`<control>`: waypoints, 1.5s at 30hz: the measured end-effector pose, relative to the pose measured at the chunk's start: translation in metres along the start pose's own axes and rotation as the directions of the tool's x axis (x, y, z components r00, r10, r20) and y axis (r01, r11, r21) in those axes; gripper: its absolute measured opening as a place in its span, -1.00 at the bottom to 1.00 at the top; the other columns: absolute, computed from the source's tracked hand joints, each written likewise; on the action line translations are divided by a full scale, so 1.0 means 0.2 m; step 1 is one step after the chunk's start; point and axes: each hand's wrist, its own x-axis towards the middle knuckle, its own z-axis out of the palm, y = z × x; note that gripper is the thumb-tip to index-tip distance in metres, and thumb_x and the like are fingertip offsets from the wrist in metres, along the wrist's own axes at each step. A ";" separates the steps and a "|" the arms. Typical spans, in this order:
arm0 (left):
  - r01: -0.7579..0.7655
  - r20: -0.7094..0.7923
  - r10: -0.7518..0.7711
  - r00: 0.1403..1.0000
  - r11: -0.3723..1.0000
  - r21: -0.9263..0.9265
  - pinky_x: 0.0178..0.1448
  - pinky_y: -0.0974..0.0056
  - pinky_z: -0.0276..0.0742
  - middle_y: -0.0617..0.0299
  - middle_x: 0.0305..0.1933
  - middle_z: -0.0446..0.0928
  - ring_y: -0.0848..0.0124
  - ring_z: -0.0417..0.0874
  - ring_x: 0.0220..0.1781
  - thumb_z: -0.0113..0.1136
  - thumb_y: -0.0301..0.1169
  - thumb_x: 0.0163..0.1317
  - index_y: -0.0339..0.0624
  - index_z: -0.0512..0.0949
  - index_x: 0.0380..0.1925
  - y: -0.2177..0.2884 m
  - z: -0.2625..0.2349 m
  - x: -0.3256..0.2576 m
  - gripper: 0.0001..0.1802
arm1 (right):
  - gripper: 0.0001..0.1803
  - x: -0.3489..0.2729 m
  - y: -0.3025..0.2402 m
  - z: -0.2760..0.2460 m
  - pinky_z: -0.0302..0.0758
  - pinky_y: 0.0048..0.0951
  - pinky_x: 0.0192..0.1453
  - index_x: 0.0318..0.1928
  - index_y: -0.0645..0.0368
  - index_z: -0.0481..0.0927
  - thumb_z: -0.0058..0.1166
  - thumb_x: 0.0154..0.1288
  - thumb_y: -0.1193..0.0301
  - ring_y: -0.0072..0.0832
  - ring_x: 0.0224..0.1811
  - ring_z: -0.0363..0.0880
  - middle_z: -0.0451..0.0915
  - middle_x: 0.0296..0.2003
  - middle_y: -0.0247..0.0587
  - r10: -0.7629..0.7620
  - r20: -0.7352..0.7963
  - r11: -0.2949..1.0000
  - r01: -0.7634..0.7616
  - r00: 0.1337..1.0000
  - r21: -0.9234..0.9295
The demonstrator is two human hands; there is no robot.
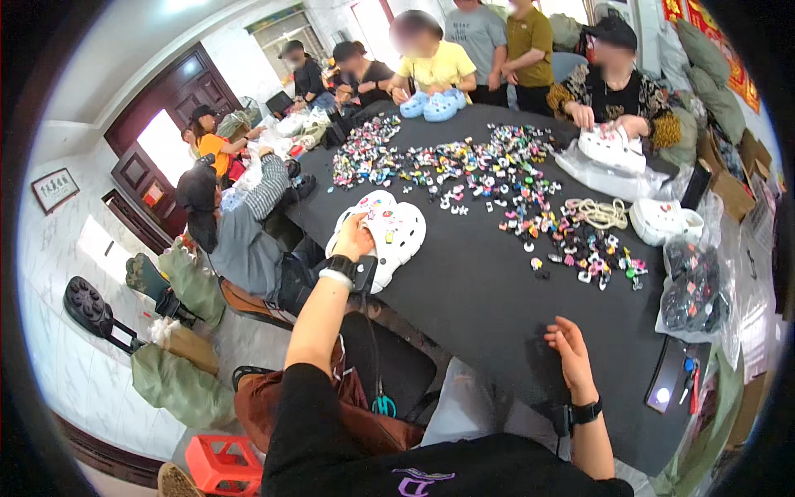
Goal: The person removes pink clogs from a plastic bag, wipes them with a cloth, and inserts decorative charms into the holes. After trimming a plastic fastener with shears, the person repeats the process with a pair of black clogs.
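Observation:
A pair of white clogs [407, 238] with holes and colourful charms on their uppers sits together at the left edge of the black table [489, 323]. My left hand [356, 237] is closed on the left clog of the pair, with its fingers bent over the upper among the charms. My right hand [571, 356] is apart from them, over the near right part of the table. Its fingers are loosely bent and hold nothing. A loose heap of small multicoloured charms [464, 166] spreads across the middle of the table.
On the right lie a coiled cream cord [598, 214], another white clog pair [662, 222], a clear bag of dark clogs [694, 286] and a phone [665, 377]. Several people work around the table, one with blue clogs [435, 105]. A red stool [224, 464] stands at lower left.

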 end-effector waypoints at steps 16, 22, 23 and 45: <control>-0.080 0.094 0.064 0.994 0.980 0.179 0.02 0.14 0.49 0.06 -0.17 0.56 0.17 0.58 -0.11 0.07 -0.05 0.29 -0.23 0.39 -0.04 0.08 -0.17 0.30 -0.53 | -0.65 0.03 0.00 0.01 0.45 -0.46 0.12 0.17 0.26 0.35 -0.08 0.45 0.43 -0.46 -0.02 0.51 0.52 -0.06 -0.16 0.057 -0.060 0.997 -0.054 0.997 0.050; -0.454 0.460 0.617 0.638 -0.181 0.873 0.20 0.13 0.41 -0.09 0.11 0.47 0.06 0.50 0.18 0.42 -0.06 -0.07 -0.22 0.39 0.13 0.08 -0.35 -0.11 -0.21 | -0.65 0.03 -0.01 0.04 0.44 -0.45 0.13 0.17 0.26 0.35 -0.07 0.44 0.44 -0.45 -0.01 0.51 0.51 -0.05 -0.18 0.043 0.017 0.999 -0.043 0.999 0.016; -0.400 0.549 0.529 0.647 -0.376 0.836 0.30 -0.08 0.26 -0.18 0.29 0.28 -0.04 0.25 0.37 0.47 0.05 -0.22 -0.10 0.37 0.19 -0.01 -0.34 -0.07 -0.06 | -0.65 0.02 -0.02 0.02 0.43 -0.45 0.13 0.17 0.26 0.35 -0.07 0.44 0.44 -0.45 -0.01 0.51 0.51 -0.05 -0.19 0.035 -0.009 0.999 -0.036 0.999 -0.028; -0.102 0.290 0.482 0.827 -0.378 0.920 0.43 -0.07 0.10 -0.12 0.35 0.22 -0.06 0.08 0.43 0.43 0.16 -0.25 -0.11 0.12 0.37 -0.01 -0.37 0.30 0.19 | -0.67 0.01 0.03 -0.01 0.53 -0.44 0.10 0.11 0.29 0.41 0.01 0.41 0.41 -0.42 -0.01 0.59 0.57 -0.08 -0.11 0.005 -0.073 1.000 -0.003 0.997 0.028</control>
